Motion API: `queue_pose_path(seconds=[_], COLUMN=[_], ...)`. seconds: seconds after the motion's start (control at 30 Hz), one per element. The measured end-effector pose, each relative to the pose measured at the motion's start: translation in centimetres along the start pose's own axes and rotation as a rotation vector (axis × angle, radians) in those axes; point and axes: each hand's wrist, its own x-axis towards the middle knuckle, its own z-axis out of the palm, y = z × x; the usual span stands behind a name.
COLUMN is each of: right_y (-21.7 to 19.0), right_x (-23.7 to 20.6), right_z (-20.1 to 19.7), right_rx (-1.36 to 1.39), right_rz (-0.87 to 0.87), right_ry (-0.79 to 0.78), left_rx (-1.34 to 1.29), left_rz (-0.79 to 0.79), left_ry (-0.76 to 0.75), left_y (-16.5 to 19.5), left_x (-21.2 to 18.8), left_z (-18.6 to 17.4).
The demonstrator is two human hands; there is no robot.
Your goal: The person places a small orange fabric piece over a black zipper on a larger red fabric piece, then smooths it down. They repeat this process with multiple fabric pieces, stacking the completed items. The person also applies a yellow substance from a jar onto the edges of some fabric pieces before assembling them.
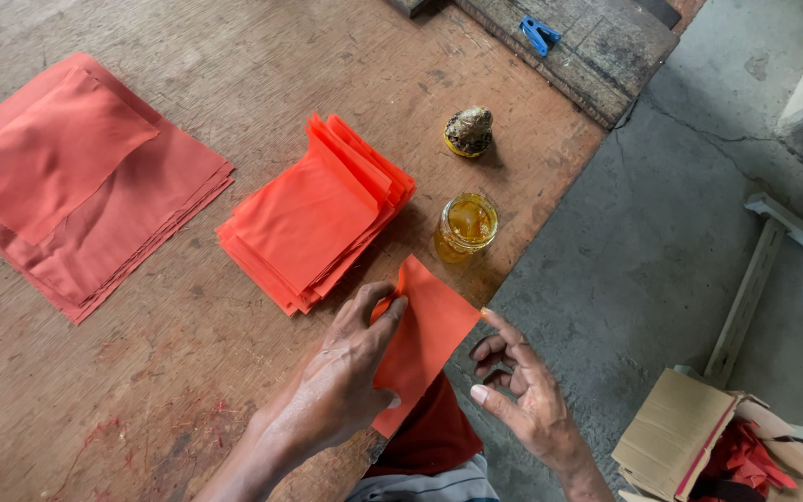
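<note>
The left hand (341, 376) pinches an orange paper sheet (425, 335) at its left edge, thumb and fingers clamped on it, so the sheet hangs free just past the near right edge of the wooden counter (234, 84). The right hand (522, 390) has its fingers curled and apart; one fingertip touches the sheet's right corner, perhaps to spread something there. An open glass jar (466, 226) of yellow paste stands near this edge, within easy reach, its dirty lid (468, 131) behind it. A fanned orange stack (313, 218) lies mid-counter, a darker red stack (76, 181) at the left edge. A brown cardboard box (676, 432) with red scraps sits on the floor (662, 232).
</note>
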Motion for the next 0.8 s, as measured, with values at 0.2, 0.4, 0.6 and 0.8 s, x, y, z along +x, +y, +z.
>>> queue_pose_path(seconds=[0.2, 0.4, 0.6, 0.8], right_y=[0.1, 0.2, -0.1, 1.2], right_x=[0.0, -0.5, -0.1, -2.6], right_z=[0.2, -0.1, 0.7, 1.9], right_rx=[-0.251, -0.201, -0.397, -0.514], right_rz=[0.002, -0.167, -0.141, -0.047], right_ry=[0.012, -0.088, -0.018, -0.131], left_rx=[-0.008, -0.046, -0.096, -0.119], left_rz=[0.086, 0.092, 0.138, 0.097], left_ry=[0.056, 0.07, 0.117, 0.082], left_y=[-0.5, -1.1, -1.4, -1.9], left_x=[0.1, 0.0, 0.2, 0.2], left_z=[0.2, 0.5, 0.4, 0.1])
